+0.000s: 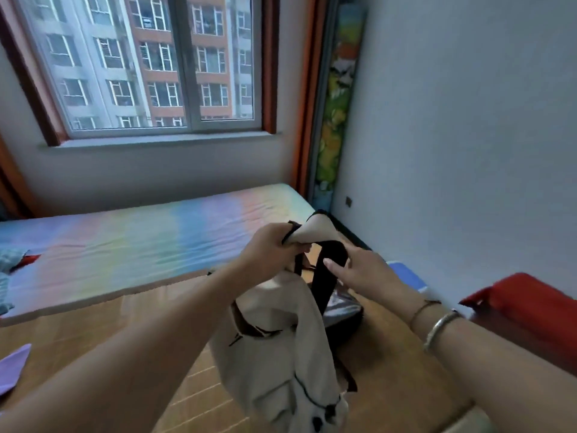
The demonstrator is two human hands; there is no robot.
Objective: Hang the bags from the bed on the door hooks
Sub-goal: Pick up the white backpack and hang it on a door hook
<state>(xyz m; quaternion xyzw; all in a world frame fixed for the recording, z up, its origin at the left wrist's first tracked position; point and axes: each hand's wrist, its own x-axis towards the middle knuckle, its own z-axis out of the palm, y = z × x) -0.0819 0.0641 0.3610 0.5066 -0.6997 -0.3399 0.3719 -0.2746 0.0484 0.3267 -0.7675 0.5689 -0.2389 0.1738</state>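
Nearest the lens: two bare forearms reaching forward over the bed (93, 245), with a cream bag (274, 348) hanging between them. Far left, a purple cloth (14, 367) lies at the near edge of the wooden mat, with blue and red fabric farther back on the striped sheet; both are well apart from the work. Left hand (270, 251) is closed in a fist on the bunched top of the cream bag, holding it up so the body hangs straight down, long axis vertical, bottom near the mat. Just right of it a black strap (327, 270) rises from a dark bag (342, 310) that sits on the mat behind and touching the cream one. Right hand (356, 271) is mostly open, fingers (332, 267) extended, laid against the strap; not closed on it, as far as can be told. The right hand is the nearer one to the dark bag. Silver and thin bangles sit on the right wrist. Far right: a red object (530, 307) and a blue one (407, 276) by the wall. No door or hooks in view; judged step: gathering both bags before carrying them off. Open room lies above and toward the camera; the wall closes the right side.
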